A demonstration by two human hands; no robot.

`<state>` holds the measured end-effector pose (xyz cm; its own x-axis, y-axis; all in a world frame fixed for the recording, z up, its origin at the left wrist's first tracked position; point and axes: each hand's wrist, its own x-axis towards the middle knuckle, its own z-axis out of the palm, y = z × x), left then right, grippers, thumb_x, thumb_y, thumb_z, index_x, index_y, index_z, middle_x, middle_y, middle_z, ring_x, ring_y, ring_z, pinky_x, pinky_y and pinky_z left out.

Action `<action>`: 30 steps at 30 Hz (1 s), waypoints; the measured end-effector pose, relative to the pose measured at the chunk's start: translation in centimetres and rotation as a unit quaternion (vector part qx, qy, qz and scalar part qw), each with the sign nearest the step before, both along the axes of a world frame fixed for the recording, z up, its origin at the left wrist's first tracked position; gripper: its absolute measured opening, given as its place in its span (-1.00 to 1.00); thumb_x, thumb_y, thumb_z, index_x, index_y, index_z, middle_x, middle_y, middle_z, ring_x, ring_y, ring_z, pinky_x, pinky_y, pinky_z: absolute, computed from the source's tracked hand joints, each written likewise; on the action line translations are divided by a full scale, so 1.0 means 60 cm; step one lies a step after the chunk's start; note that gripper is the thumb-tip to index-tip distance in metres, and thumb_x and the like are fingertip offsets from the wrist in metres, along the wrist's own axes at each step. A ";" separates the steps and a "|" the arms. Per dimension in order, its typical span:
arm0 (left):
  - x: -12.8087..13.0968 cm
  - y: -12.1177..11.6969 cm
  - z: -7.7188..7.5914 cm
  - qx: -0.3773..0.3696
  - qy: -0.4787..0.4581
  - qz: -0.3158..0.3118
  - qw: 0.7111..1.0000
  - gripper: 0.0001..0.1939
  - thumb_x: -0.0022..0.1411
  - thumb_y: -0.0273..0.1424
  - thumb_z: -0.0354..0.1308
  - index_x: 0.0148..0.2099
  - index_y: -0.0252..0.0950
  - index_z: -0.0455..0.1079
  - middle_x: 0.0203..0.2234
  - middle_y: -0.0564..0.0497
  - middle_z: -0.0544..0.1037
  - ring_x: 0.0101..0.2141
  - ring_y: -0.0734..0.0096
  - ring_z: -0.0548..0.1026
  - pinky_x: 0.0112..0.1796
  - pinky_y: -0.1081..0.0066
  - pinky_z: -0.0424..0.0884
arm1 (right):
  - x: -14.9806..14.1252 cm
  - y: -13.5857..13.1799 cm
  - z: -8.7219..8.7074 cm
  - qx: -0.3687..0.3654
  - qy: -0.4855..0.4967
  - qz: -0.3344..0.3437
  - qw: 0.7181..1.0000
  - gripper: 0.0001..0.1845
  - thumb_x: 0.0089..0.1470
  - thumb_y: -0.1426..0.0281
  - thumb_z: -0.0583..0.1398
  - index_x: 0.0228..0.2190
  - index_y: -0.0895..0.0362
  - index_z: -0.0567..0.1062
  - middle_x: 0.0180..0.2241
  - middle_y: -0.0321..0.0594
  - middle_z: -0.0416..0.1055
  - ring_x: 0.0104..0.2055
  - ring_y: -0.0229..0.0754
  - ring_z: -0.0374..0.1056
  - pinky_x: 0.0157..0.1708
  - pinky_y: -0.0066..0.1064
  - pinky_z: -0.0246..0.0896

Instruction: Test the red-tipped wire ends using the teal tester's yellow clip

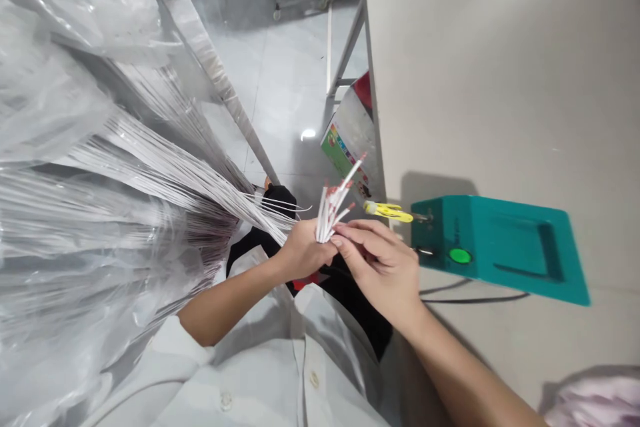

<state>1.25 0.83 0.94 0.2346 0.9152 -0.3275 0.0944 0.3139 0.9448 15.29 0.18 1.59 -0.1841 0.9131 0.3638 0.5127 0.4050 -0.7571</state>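
In the head view, the left hand (303,247) is wrapped around the bundle of white wires (286,225), just off the left edge of the worktop (480,80), probably low down so the reddish ends fan free. The right hand (387,263) brings thumb and fingers together against the bundle; whether they pinch a strand, I cannot tell. The teal device (525,240) sits by that edge, its yellow clip (389,211) facing the wires, presumably for easy reach.
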 end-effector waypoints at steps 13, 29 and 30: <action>0.002 -0.001 -0.025 0.021 0.042 -0.069 0.997 -0.82 0.06 -0.38 0.03 -0.55 -0.30 0.23 -0.72 0.12 0.34 -0.61 0.51 0.34 -0.53 0.52 0.25 | 0.009 0.014 -0.003 -0.084 0.026 0.039 0.995 -0.95 0.02 0.44 0.18 -0.44 0.12 0.46 -0.41 -0.22 0.44 -0.42 -0.27 0.37 -0.46 -0.45 0.28; -0.006 0.006 -0.038 -0.025 -0.124 0.199 0.972 -0.61 0.12 -0.11 0.11 -0.22 -0.36 0.47 -0.37 -0.09 0.58 -0.54 0.53 0.46 -0.45 0.47 0.37 | 0.010 0.012 -0.025 -0.147 0.175 -0.012 0.973 -0.96 0.03 0.38 0.19 -0.44 0.06 0.40 -0.41 -0.26 0.35 -0.40 -0.25 0.33 -0.48 -0.43 0.26; -0.004 0.005 -0.038 -0.016 -0.118 0.245 0.962 -0.61 0.13 -0.11 0.09 -0.21 -0.35 0.47 -0.35 -0.09 0.58 -0.58 0.58 0.42 -0.50 0.50 0.34 | 0.010 0.012 -0.026 -0.146 0.174 -0.005 0.974 -0.97 0.04 0.39 0.19 -0.43 0.05 0.40 -0.40 -0.26 0.35 -0.39 -0.25 0.33 -0.48 -0.43 0.26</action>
<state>0.99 1.14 -1.31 -0.1514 0.9249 -0.3489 -0.2885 0.2962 0.9105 15.92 0.91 0.02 -0.0865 0.9881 0.1268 0.2064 0.1423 -0.9681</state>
